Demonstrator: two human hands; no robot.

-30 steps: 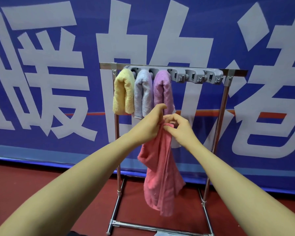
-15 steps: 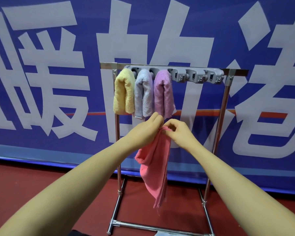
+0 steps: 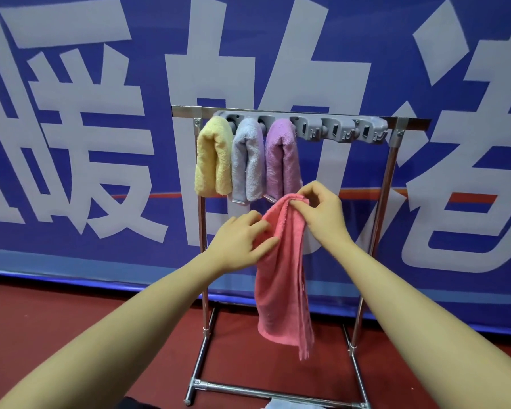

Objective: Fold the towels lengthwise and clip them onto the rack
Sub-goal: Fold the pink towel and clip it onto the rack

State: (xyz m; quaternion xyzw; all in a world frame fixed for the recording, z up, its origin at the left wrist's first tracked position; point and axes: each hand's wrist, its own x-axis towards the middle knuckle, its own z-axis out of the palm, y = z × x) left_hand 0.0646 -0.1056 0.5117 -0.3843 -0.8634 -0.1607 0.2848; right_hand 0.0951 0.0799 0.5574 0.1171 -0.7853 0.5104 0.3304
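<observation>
Both hands are working the pink towel (image 3: 281, 278) in front of the rack (image 3: 301, 112): the right hand (image 3: 319, 214) is pinching its top fold, the left hand (image 3: 239, 243) is gripping its side edge. Soft, light and limp, it is likely needing a hold at the fold. Beyond, three towels are hanging clipped beside free clips (image 3: 337, 129).

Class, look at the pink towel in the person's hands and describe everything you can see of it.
The pink towel is soft terry cloth, folded lengthwise into a narrow strip that hangs down in front of the rack, below the purple towel. Its lower end is uneven, with one layer trailing lower. The right hand pinches its top edge; the left hand grips its side a little lower. It is not yet clipped to the rack.
</observation>
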